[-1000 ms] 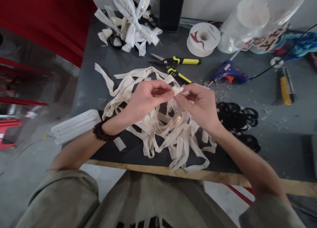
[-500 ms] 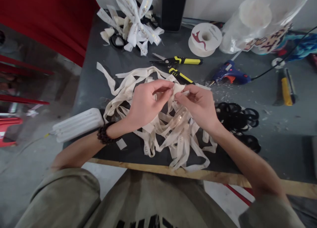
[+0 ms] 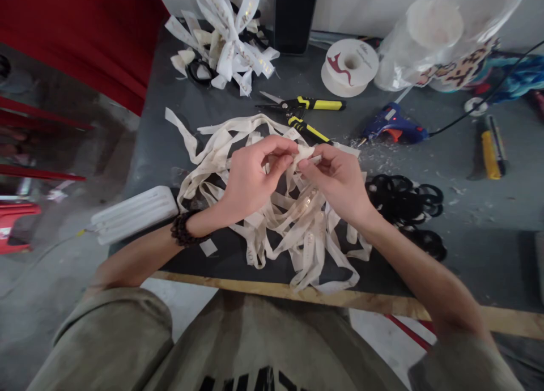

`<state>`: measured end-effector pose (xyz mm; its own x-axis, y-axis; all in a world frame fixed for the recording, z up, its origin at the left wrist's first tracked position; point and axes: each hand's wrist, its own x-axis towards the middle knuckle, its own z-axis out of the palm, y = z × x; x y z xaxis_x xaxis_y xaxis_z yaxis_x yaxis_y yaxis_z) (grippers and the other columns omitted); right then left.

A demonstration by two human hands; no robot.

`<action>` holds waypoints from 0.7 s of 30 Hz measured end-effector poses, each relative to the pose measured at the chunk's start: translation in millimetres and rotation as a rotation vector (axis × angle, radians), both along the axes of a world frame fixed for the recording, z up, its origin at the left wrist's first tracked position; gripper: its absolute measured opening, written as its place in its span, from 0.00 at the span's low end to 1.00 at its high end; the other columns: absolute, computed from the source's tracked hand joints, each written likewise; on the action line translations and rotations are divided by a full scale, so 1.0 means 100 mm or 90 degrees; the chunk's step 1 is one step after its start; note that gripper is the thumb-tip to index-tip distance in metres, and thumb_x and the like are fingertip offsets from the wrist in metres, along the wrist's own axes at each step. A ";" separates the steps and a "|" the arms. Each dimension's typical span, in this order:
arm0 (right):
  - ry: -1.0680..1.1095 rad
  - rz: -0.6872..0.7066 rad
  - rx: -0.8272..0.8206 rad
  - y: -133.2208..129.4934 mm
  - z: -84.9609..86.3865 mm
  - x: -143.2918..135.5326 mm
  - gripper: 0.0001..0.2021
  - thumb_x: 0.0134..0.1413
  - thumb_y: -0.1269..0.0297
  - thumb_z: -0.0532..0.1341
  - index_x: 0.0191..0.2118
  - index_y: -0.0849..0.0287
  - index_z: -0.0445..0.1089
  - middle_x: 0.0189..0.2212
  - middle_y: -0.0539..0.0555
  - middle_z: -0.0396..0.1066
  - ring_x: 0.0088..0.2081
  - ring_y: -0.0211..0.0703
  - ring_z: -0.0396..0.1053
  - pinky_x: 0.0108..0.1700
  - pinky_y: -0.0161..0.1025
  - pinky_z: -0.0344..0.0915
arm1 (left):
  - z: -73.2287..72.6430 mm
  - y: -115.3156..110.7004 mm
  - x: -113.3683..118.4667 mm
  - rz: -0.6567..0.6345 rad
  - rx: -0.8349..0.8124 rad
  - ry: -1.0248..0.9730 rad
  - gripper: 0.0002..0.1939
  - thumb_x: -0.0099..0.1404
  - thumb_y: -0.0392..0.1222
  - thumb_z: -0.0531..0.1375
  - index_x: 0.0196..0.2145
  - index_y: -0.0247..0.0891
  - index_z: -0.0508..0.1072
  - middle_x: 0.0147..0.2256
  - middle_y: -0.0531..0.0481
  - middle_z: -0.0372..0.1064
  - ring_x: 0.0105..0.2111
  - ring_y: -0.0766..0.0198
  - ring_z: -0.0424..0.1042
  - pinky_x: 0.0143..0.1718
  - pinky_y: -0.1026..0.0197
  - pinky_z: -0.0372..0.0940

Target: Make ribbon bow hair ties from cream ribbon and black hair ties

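Between my fingertips is a small folded piece of white ribbon (image 3: 304, 152). My left hand (image 3: 255, 173) pinches its left side with thumb and forefinger. From the right, my right hand (image 3: 338, 178) pinches the same piece, thumb on the near side. Its exact fold is partly covered by the fingers. Below both hands lies a loose heap of cream printed ribbon (image 3: 312, 243), spread over the dark table (image 3: 480, 221). Just beyond my fingers rest scissors with yellow and black handles (image 3: 314, 131), blades apart.
A blue glue gun (image 3: 395, 123) lies right of the scissors, near a yellow utility knife (image 3: 492, 150). Black hair ties (image 3: 403, 201) are piled right of my right hand. Behind stand a ribbon spool (image 3: 351, 68) and a bunch of white bows (image 3: 232, 45). A white power strip-like object (image 3: 134, 212) sits left.
Both hands keep their pinch on the ribbon piece in nearly the same place. The folded piece looks slightly more gathered between the fingertips. The view has shifted very slightly.
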<state>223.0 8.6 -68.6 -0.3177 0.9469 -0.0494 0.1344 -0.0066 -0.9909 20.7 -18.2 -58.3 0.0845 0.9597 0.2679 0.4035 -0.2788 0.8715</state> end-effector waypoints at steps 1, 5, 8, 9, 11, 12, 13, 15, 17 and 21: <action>-0.004 -0.002 0.001 0.00 0.00 0.00 0.15 0.61 0.49 0.72 0.37 0.54 0.74 0.25 0.45 0.68 0.26 0.37 0.62 0.30 0.39 0.59 | 0.00 0.01 0.00 -0.006 -0.009 0.006 0.08 0.75 0.36 0.63 0.48 0.41 0.82 0.45 0.47 0.82 0.41 0.62 0.80 0.38 0.61 0.72; -0.033 -0.016 0.017 -0.01 0.01 0.00 0.14 0.62 0.49 0.71 0.37 0.54 0.74 0.25 0.46 0.68 0.27 0.38 0.63 0.31 0.39 0.58 | 0.03 0.03 -0.01 -0.026 -0.041 -0.012 0.07 0.74 0.34 0.63 0.44 0.40 0.82 0.43 0.48 0.82 0.40 0.63 0.80 0.39 0.62 0.74; -0.042 -0.028 0.013 -0.01 0.01 0.01 0.13 0.65 0.50 0.70 0.38 0.54 0.76 0.25 0.46 0.71 0.27 0.39 0.66 0.32 0.40 0.60 | 0.02 0.03 0.00 -0.046 -0.064 -0.061 0.04 0.72 0.34 0.66 0.43 0.40 0.80 0.42 0.49 0.81 0.41 0.63 0.81 0.46 0.61 0.77; -0.042 -0.031 0.012 -0.02 0.01 0.01 0.13 0.65 0.50 0.69 0.38 0.54 0.76 0.25 0.46 0.71 0.27 0.39 0.67 0.32 0.40 0.61 | 0.02 0.03 0.00 -0.051 -0.072 -0.073 0.03 0.71 0.35 0.67 0.42 0.39 0.80 0.42 0.49 0.81 0.42 0.63 0.81 0.47 0.60 0.78; -0.046 -0.029 0.021 -0.03 0.02 0.02 0.13 0.66 0.50 0.68 0.39 0.54 0.76 0.26 0.47 0.73 0.27 0.40 0.69 0.33 0.40 0.62 | 0.02 0.02 0.01 -0.041 -0.079 -0.078 0.03 0.69 0.35 0.68 0.41 0.39 0.80 0.41 0.49 0.80 0.41 0.62 0.81 0.46 0.60 0.78; -0.054 -0.026 0.032 -0.03 0.03 0.01 0.13 0.67 0.49 0.68 0.40 0.54 0.76 0.26 0.47 0.73 0.28 0.40 0.70 0.33 0.40 0.63 | 0.03 0.02 0.01 -0.028 -0.078 -0.075 0.02 0.69 0.36 0.69 0.40 0.39 0.80 0.40 0.49 0.80 0.39 0.63 0.81 0.44 0.60 0.77; -0.066 -0.023 0.047 -0.04 0.04 0.01 0.13 0.67 0.49 0.68 0.41 0.54 0.76 0.26 0.47 0.74 0.28 0.40 0.71 0.33 0.40 0.63 | 0.05 0.02 0.02 -0.013 -0.075 -0.071 0.02 0.68 0.36 0.69 0.39 0.39 0.81 0.38 0.49 0.80 0.38 0.63 0.80 0.41 0.61 0.77; -0.100 -0.035 0.087 -0.06 0.07 0.00 0.13 0.68 0.49 0.67 0.41 0.54 0.76 0.27 0.47 0.76 0.28 0.41 0.72 0.33 0.40 0.64 | 0.10 0.01 0.03 0.016 -0.079 -0.075 0.01 0.67 0.37 0.71 0.37 0.39 0.82 0.36 0.50 0.80 0.35 0.64 0.79 0.38 0.61 0.75; -0.140 -0.066 0.147 -0.09 0.10 -0.01 0.11 0.68 0.52 0.67 0.41 0.53 0.77 0.29 0.47 0.78 0.29 0.40 0.74 0.35 0.40 0.67 | 0.14 0.00 0.03 0.038 -0.118 -0.106 0.02 0.67 0.38 0.72 0.36 0.39 0.83 0.35 0.50 0.81 0.34 0.64 0.79 0.38 0.62 0.76; -0.186 -0.108 0.239 -0.14 0.12 -0.02 0.07 0.66 0.57 0.68 0.39 0.53 0.78 0.32 0.47 0.80 0.31 0.40 0.74 0.39 0.40 0.70 | 0.11 0.01 0.04 0.037 -0.242 -0.239 0.06 0.64 0.42 0.75 0.36 0.40 0.84 0.36 0.49 0.83 0.36 0.62 0.82 0.40 0.60 0.78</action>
<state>221.4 -5.2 -56.2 -0.1818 0.9535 0.2403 0.4337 0.2971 -0.8507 25.1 -17.5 -47.8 -0.0068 0.9951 -0.0985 0.0501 0.0987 0.9939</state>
